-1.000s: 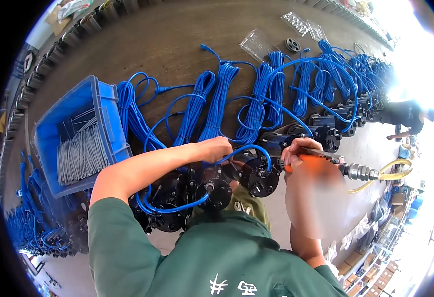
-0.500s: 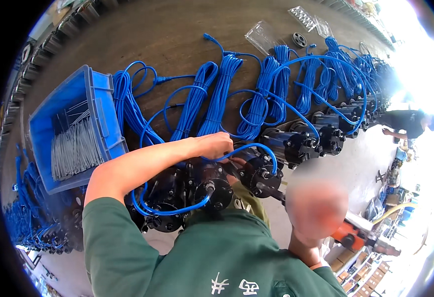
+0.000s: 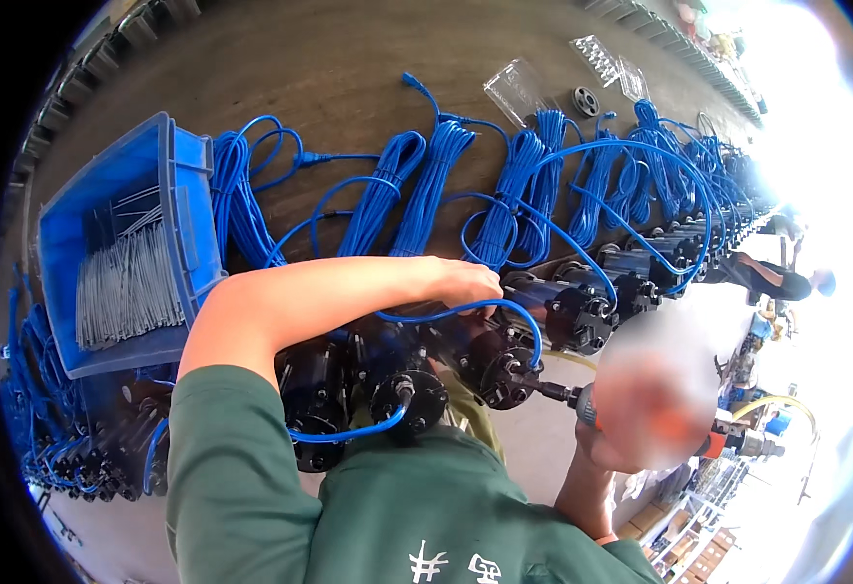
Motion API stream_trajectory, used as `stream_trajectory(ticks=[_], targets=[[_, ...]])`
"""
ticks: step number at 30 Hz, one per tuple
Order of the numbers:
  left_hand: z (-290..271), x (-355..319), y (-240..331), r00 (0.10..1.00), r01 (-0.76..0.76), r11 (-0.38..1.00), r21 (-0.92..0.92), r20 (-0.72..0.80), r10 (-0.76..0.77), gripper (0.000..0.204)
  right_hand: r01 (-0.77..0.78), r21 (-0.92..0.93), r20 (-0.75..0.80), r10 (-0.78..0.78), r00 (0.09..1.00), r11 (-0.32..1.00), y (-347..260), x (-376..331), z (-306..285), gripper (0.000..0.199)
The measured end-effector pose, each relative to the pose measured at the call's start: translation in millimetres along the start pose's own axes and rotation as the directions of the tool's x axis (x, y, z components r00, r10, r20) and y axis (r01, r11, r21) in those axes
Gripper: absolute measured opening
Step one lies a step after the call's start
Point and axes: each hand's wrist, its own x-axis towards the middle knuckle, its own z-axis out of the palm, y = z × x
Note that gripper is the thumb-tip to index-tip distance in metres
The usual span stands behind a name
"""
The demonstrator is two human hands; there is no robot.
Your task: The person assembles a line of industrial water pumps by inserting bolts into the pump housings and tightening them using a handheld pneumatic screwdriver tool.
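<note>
My left hand (image 3: 471,283), fingers curled, grips the far upper side of a black cylinder (image 3: 490,365) with a bolted end cap. A blue cable (image 3: 456,310) loops past that hand into the cap. My right hand (image 3: 594,450) is closed on an orange and grey power driver (image 3: 714,445), partly hidden by a blurred patch. Its long dark socket bit (image 3: 550,390) reaches the bolts on the cap of the same cylinder. Just left stands another black cylinder (image 3: 412,394), with a blue cable leaving its end.
A blue bin (image 3: 188,209) with thin grey ties (image 3: 129,287) stands at the left. Bundled blue cables (image 3: 436,185) lie along the brown bench (image 3: 319,68), beside clear plastic trays (image 3: 519,90). More black cylinders (image 3: 631,277) line the right. Another person (image 3: 777,277) is further off.
My left hand has shifted right along the black cylinder. My right hand has moved a little left and up with the driver. The view has shifted slightly.
</note>
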Motion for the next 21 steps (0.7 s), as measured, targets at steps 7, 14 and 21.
stream_trajectory(ticks=[7,14,21], targets=[[-26,12,17,0.980,0.086,0.996,0.037,0.178,-0.091,0.017,0.064,-0.041,-0.070,-0.067,0.995,0.997,2,2,-2,0.030],[-3,-4,4,1.000,0.020,1.000,0.022,0.007,-0.021,0.019,-0.003,-0.012,-0.067,0.002,0.998,1.000,29,20,9,0.032],[-5,-6,5,1.000,-0.005,1.000,0.031,0.015,0.004,0.020,-0.043,-0.035,-0.032,0.042,0.999,0.998,52,19,9,0.029]])
